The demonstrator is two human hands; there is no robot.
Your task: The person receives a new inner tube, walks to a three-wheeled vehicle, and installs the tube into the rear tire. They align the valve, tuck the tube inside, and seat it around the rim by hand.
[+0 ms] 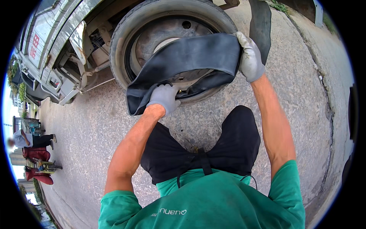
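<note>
The ground (95, 126) was rough, speckled concrete, with a truck (49, 49) parked at the edge and its tyre (126, 34) lying flat in front of the crouching person. A slack black tube (187, 57) hung draped over the rim (167, 34), pulled up between both gloved hands. The left hand (164, 98) had closed on the tube's lower fold, fingers curled under the rubber; the right hand (249, 57) clamped its far end, up and to the right of the other grip. Between the two grips the tube sagged in a loose, doubled loop. I judged that the fold below the left grip could catch on the rim's edge and pinch or tear, since part of it seemed tucked inside the tyre. A hard pull from the right grip might also slip the glove off smooth rubber. A seated person (26, 139) waited well off to the left.
</note>
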